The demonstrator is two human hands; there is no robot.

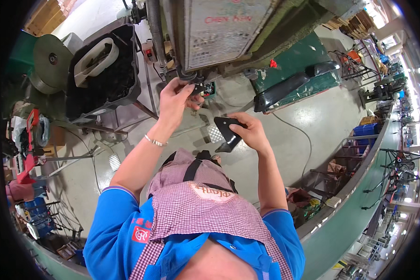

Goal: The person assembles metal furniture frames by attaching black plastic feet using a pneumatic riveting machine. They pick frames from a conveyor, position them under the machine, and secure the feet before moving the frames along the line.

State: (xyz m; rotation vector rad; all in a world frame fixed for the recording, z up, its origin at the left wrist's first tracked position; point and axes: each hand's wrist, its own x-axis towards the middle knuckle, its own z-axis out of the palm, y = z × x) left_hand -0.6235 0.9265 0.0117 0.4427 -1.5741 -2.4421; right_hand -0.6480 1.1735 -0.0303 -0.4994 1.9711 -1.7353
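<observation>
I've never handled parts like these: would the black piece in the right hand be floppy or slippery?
The black piece is probably stiff: its edges look crisp where it juts from the right hand. Its shiny highlight suggests it may be slightly slippery.

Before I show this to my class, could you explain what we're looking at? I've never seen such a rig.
No robot: one person working bare-handed. This single picture comes from a fisheye camera worn on the head, looking down, so edges bend. The right hand holds a black angular piece. The left hand is under a machine; its grip is partly hidden. At left, a black crate holds a white container. At upper right, a long black part lies on a green surface.
</observation>
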